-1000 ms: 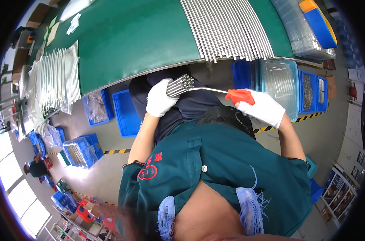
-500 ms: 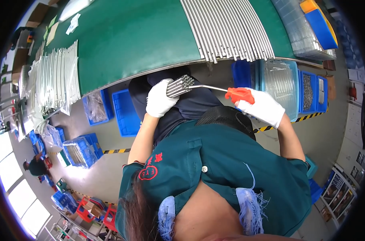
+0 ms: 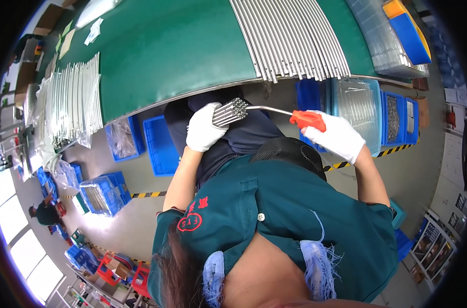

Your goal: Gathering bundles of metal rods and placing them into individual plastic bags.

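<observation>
My white-gloved left hand (image 3: 204, 129) is closed around a bundle of thin metal rods (image 3: 230, 113) above my lap, with the rod ends pointing right. My gloved right hand (image 3: 340, 137) grips an orange-red air blow gun (image 3: 308, 120). Its long, slightly bent metal nozzle (image 3: 270, 109) reaches left, and the tip is right at the rod ends; whether it touches them I cannot tell. The far ends of the rods are hidden by the left glove.
A row of long metal rods (image 3: 295, 41) lies on the green table (image 3: 172, 46); a bagged pile of rods (image 3: 74, 97) lies at its left. Clear plastic trays (image 3: 385, 46) are stacked at right. Blue bins (image 3: 160, 143) stand under the table edge. A person (image 3: 47, 211) is far left.
The rod bundle has turned slightly, its ends showing more toward the nozzle. The blow gun's tip has shifted a little to the right. Both hands keep their grips.
</observation>
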`<act>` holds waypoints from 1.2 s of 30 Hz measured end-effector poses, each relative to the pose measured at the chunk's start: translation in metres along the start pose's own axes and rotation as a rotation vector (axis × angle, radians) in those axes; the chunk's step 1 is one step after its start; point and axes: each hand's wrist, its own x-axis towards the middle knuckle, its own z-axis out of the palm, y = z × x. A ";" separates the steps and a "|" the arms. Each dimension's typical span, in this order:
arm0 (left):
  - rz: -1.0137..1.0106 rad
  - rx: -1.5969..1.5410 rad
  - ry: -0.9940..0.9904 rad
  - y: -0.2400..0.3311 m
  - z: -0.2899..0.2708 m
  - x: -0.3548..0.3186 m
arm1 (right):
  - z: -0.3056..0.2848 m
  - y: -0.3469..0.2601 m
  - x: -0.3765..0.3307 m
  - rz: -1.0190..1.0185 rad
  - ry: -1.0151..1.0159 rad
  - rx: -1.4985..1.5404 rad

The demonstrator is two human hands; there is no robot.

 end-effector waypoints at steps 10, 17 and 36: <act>-0.039 0.018 -0.010 0.006 -0.002 0.000 | 0.002 -0.003 0.005 -0.013 0.021 -0.026; -0.043 -0.009 -0.020 0.003 0.000 -0.001 | 0.005 0.004 0.008 -0.073 0.048 -0.037; -0.041 0.044 -0.002 0.012 -0.007 0.001 | 0.001 -0.011 0.007 -0.078 -0.010 0.020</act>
